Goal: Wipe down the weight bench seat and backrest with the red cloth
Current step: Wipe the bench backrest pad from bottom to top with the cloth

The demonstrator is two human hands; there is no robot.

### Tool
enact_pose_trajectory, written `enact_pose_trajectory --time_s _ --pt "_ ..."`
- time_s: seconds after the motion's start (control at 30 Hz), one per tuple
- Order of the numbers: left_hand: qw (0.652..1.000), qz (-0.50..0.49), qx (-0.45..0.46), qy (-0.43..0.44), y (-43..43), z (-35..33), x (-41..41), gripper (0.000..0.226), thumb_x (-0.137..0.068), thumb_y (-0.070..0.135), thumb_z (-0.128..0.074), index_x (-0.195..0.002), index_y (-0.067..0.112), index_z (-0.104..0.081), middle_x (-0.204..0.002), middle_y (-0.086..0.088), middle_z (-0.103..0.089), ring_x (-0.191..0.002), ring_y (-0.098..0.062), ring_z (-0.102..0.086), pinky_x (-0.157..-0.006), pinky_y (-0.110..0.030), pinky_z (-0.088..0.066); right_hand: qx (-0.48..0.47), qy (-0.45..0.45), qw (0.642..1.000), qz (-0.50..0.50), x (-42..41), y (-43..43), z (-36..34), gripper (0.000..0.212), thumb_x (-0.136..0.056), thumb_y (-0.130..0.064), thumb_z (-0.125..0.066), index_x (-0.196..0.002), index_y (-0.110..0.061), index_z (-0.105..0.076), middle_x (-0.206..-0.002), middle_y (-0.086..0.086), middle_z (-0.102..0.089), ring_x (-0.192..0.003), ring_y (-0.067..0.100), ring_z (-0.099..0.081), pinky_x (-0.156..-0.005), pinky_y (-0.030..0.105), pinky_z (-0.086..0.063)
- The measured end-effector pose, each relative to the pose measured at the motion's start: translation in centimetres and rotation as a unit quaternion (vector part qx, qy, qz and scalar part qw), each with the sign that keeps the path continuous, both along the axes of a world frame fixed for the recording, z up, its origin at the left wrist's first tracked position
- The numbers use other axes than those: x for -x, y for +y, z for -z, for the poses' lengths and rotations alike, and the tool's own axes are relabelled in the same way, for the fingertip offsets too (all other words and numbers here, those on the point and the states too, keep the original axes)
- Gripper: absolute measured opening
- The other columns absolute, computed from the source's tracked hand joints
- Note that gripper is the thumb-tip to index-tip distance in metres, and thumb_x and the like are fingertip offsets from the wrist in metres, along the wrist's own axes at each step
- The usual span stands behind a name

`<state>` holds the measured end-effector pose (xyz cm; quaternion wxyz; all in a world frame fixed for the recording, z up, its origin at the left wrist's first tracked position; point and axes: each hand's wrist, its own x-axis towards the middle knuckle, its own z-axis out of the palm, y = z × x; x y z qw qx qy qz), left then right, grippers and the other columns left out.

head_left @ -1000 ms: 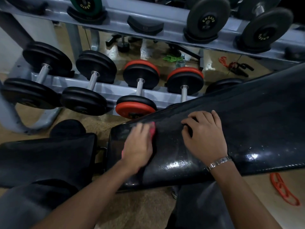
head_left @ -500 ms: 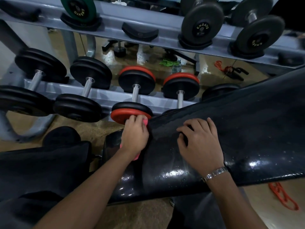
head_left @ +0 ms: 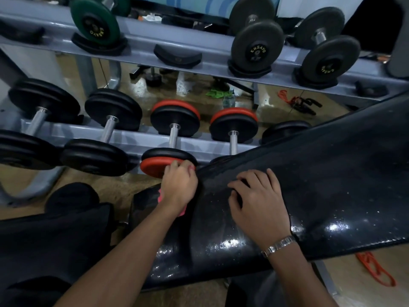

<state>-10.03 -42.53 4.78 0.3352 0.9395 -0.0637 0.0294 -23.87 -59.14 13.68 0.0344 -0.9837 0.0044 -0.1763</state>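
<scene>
The black padded backrest [head_left: 321,185] slopes up from lower centre to the right edge, shiny and speckled. The black seat pad [head_left: 55,240] lies at lower left, apart from it by a narrow gap. My left hand [head_left: 178,187] presses the red cloth [head_left: 161,194] against the far edge of the backrest's lower end; only bits of the cloth show under my palm. My right hand [head_left: 257,202] rests on the backrest just to the right, fingers curled, a metal watch band on the wrist, holding nothing.
A grey dumbbell rack [head_left: 199,52] stands right behind the bench. A red-and-black dumbbell [head_left: 168,160] sits just beyond my left hand, with black dumbbells [head_left: 95,156] to its left. An orange band [head_left: 376,273] lies on the floor at lower right.
My left hand has slid the red cloth away from me, from the middle of the backrest's lower end to its far edge. My right hand has stayed in place.
</scene>
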Motion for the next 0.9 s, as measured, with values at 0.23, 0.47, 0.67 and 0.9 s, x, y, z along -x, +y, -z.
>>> enact_pose_trajectory --time_s 0.23,0.47,0.67,0.9 --pt "0.981 0.128 0.090 -0.114 1.8 -0.3 3.6 0.032 -0.104 0.027 -0.043 -0.127 0.020 -0.063 -0.115 0.003 -0.058 -0.109 -0.018 -0.057 -0.098 -0.033 -0.045 0.009 -0.001 1.000 -0.003 -0.1 0.0 0.0 0.022 -0.086 -0.028 -0.062 -0.102 -0.026 -0.076 -0.111 -0.003 -0.066 -0.116 0.023 -0.058 -0.117 0.057 -0.034" --pt "0.993 0.085 0.052 -0.068 -1.7 -1.9 1.3 0.030 -0.103 0.030 -0.039 -0.116 0.019 -0.063 -0.110 -0.001 -0.055 -0.104 -0.023 -0.055 -0.093 -0.039 -0.045 0.008 0.002 1.000 -0.001 -0.2 0.1 0.0 0.023 -0.086 -0.029 -0.058 -0.102 -0.026 -0.076 -0.111 -0.003 -0.066 -0.116 0.022 -0.058 -0.118 0.056 -0.033" --pt "0.976 0.161 0.080 -0.122 1.1 -0.9 2.8 0.028 -0.102 0.021 -0.045 -0.124 0.019 -0.061 -0.114 0.001 -0.058 -0.107 -0.020 -0.057 -0.096 -0.035 -0.045 0.010 -0.005 1.000 -0.008 -0.1 0.0 0.0 0.022 -0.086 -0.029 -0.059 -0.101 -0.026 -0.075 -0.111 -0.003 -0.065 -0.116 0.023 -0.058 -0.117 0.056 -0.033" --pt "0.989 0.098 0.067 -0.093 -2.0 -2.4 3.1 0.027 -0.102 0.024 -0.042 -0.119 0.018 -0.061 -0.112 -0.002 -0.056 -0.106 -0.023 -0.055 -0.093 -0.041 -0.046 0.003 0.005 1.000 -0.006 0.1 0.1 -0.3 0.021 -0.086 -0.028 -0.061 -0.100 -0.025 -0.076 -0.111 -0.004 -0.065 -0.116 0.022 -0.059 -0.119 0.054 -0.031"
